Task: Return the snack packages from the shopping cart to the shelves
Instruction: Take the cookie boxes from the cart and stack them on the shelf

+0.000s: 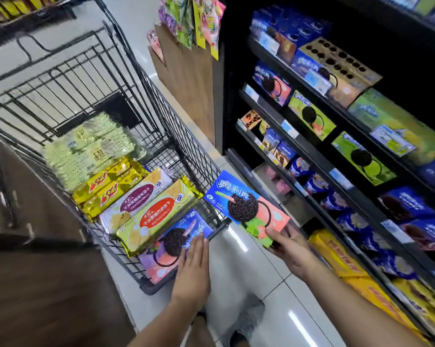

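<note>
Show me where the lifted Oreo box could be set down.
The Oreo box in the right hand might fit the grey shelf patch before the pink packs, or the cart's wire floor beside the pale green packs. Crowded: cart's near end, upper shelves.

You hold a blue cookie box [246, 209] in your right hand [292, 246], face up and tilted, between the shopping cart [186, 146] and the shelves [314, 154]; a second cookie box [172, 242], blue and purple, lies at the cart's near end with your left hand [193, 259] flat on it; beyond it lie, side by side, a yellow-green cracker pack [158, 216], a purple-labelled cracker pack [136, 199], two gold packs [108, 187], then pale green packs [91, 146].
</note>
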